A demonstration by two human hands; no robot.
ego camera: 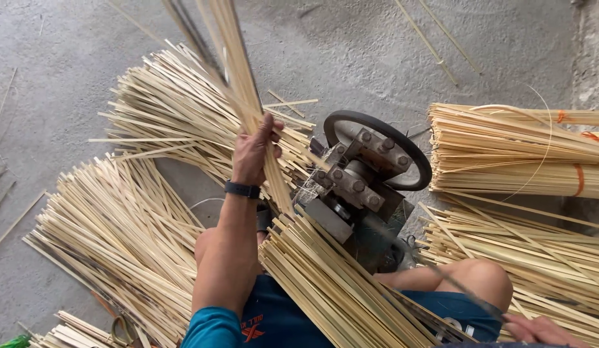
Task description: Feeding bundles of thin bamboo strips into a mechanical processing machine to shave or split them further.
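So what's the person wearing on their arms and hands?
Both hands are bare, with no gloves. The left hand has a dark band, like a watch strap, around the wrist, and a teal short sleeve at the upper arm. Only part of the right hand shows at the bottom edge, unadorned.

no packages, labels, signs or screens

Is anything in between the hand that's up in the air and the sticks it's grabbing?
No. The left hand is closed right around the bundle of bamboo strips it lifts, fingers touching them, so nothing sits between. The metal machine with the wheel stands just to the side of the hand, not in between.
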